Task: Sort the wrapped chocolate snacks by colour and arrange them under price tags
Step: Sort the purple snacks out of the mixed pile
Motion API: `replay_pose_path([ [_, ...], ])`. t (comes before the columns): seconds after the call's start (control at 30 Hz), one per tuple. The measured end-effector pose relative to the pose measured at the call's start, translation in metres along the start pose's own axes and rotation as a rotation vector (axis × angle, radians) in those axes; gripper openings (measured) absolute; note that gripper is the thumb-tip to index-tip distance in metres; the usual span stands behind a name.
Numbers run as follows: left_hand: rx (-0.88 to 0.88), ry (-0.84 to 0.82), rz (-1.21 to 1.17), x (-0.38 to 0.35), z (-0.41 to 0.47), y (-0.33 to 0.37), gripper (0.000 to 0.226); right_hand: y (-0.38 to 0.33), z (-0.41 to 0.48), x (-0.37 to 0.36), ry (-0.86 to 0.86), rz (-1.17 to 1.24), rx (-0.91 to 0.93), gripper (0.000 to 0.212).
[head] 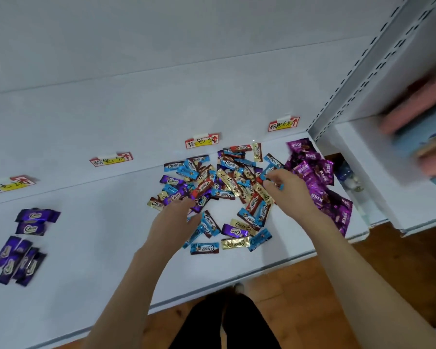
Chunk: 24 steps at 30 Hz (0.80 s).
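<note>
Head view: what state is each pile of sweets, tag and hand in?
Mixed pile of blue, gold, red, purple wrapped snacks: unsorted.
Dark purple wrapped snacks: sorted, grouped left.
Magenta Kiss packets: heaped right.
Paper price tags: stuck upright.
Left hand: open, fingers touching pile.
Right hand: pinching blue wrapped snack.

Shop, by the look of it: white metal retail shelf (pixel 91 248) w/ a slotted upright (pixel 358 79) at 2 o'clock. Handwritten red-and-yellow price tags (pixel 202 141) are stuck along the back panel, running from 9 to 1 o'clock. Wrapped choc snacks (pixel 224 187) lie piled loose at centre, w/ purple ones (pixel 23 245) grouped at 8 o'clock. Wood-look floor (pixel 388 260) at 4 o'clock, beyond the shelf edge.
</note>
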<state>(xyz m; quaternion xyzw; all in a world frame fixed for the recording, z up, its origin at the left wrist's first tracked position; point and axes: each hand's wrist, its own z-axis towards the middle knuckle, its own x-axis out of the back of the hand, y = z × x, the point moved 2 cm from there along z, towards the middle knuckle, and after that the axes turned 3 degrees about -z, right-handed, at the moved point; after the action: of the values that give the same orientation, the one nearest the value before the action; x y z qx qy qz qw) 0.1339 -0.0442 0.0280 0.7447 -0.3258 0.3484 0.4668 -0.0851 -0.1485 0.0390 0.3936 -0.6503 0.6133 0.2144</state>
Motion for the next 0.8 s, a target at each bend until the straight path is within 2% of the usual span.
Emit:
replay_pose_path([
  [0.3,0.173,-0.010,-0.098,-0.028,-0.003,-0.016,0.034,0.008,0.000,-0.072,-0.367,-0.077,0.171,0.022],
  [0.37,0.221,-0.014,-0.113,-0.036,-0.003,-0.016,0.033,0.013,-0.002,-0.088,-0.486,-0.184,0.219,0.017],
  [0.43,0.264,-0.022,-0.121,-0.044,-0.002,-0.015,0.033,0.018,-0.002,-0.101,-0.560,-0.342,0.255,0.026],
  [0.6,0.335,0.003,-0.157,-0.059,0.003,-0.010,0.036,0.032,0.001,-0.115,-0.540,-0.557,0.339,0.027],
  [0.8,0.340,0.060,-0.144,-0.068,0.028,-0.007,0.033,0.041,0.013,-0.117,-0.551,-0.475,0.353,0.023],
])
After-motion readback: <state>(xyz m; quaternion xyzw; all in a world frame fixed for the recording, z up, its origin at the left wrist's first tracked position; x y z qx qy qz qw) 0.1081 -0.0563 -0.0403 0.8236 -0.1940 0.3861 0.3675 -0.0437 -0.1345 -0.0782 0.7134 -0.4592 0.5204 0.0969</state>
